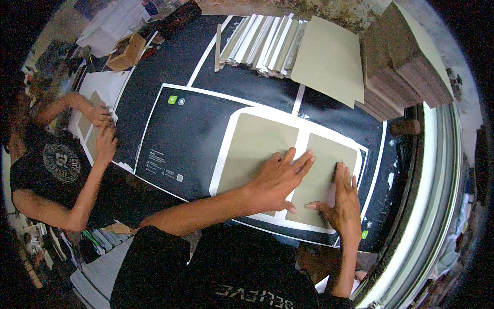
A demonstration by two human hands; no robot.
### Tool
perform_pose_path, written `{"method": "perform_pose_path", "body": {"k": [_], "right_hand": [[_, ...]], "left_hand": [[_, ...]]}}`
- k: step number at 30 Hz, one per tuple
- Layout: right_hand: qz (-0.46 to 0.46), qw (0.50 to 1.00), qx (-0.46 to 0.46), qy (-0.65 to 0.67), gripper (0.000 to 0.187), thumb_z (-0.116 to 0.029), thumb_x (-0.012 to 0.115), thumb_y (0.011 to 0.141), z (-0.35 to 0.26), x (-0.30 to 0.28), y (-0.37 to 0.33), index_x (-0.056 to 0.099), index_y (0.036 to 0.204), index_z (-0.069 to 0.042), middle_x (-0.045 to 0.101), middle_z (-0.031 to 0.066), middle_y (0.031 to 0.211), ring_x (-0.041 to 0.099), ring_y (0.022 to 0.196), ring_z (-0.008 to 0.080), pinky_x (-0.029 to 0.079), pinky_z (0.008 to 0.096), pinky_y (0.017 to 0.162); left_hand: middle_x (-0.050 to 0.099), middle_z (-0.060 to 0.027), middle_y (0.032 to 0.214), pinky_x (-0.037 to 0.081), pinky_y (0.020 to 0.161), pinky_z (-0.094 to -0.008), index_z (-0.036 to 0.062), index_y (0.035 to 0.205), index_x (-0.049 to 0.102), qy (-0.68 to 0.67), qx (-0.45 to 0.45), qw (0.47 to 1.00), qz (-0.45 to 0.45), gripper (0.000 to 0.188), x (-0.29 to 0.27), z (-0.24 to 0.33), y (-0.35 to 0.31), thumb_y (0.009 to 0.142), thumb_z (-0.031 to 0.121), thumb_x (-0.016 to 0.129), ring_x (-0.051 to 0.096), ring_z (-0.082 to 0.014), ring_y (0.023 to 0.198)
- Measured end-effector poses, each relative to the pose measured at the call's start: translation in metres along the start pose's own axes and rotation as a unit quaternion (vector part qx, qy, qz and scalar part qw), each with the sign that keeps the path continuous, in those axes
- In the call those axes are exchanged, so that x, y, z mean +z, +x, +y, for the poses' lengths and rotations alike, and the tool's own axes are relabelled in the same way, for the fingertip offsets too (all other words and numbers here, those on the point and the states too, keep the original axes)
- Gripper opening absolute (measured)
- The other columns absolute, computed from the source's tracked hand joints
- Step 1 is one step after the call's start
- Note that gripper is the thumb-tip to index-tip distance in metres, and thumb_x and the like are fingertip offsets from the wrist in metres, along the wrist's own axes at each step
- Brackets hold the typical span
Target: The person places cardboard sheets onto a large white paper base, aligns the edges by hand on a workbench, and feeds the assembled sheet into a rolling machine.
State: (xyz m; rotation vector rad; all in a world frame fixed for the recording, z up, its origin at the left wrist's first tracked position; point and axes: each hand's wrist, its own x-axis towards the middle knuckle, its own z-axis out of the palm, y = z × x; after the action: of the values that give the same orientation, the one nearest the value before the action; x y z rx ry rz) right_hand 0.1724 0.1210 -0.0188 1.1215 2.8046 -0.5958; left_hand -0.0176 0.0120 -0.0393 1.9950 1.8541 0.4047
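Note:
Two grey-brown cardboard panels, a left panel (260, 135) and a right panel (329, 154), lie side by side on a white sheet (226, 150) with rounded corners. A white strip shows between them. My left hand (278, 177) rests with fingers spread across this gap, its palm over the left panel and its fingertips reaching the right one. On the right panel, near its right edge, lies my right hand (343, 208), thumb stretched out from the fingers. Neither hand grips anything. Beneath the white sheet is a large black printed sheet (193, 129) with a white border.
Behind the panels lie a bundle of grey and white strips (262, 44) and a large cardboard sheet (329, 56). Tall cardboard stacks (406, 62) stand at far right, near a wooden cylinder (405, 127). At left, a co-worker's hands (105, 129) touch a grey board; a wooden box (127, 52) sits beyond.

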Motion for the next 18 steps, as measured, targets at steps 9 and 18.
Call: {"method": "perform_pose_path", "body": {"k": [9,18], "right_hand": [[-0.058,0.998,0.015,-0.025,0.121,-0.027,0.091,0.06,-0.003,-0.002,0.001,0.021,0.153,0.006,0.023,0.0305,0.158,0.023,0.148,0.0425,0.024,0.0444,0.122],[-0.052,0.998,-0.01,-0.045,0.12,-0.03,0.092,0.061,-0.003,0.003,0.004,0.023,0.151,0.009,0.024,0.0336,0.156,0.024,0.147,0.0441,0.027,0.0454,0.121]], "left_hand": [[0.073,-0.0095,0.102,0.054,0.071,-0.0324,0.0062,0.092,0.07,-0.186,-0.193,0.868,0.417,0.009,-0.039,-0.142,0.01,0.083,0.004,0.071,0.07,-0.0183,0.091],[0.074,-0.021,0.101,0.055,0.089,-0.0446,0.0078,0.096,0.078,-0.018,-0.525,0.807,0.269,0.04,-0.121,-0.297,0.029,0.078,0.044,0.079,0.07,-0.0389,0.101]]}}
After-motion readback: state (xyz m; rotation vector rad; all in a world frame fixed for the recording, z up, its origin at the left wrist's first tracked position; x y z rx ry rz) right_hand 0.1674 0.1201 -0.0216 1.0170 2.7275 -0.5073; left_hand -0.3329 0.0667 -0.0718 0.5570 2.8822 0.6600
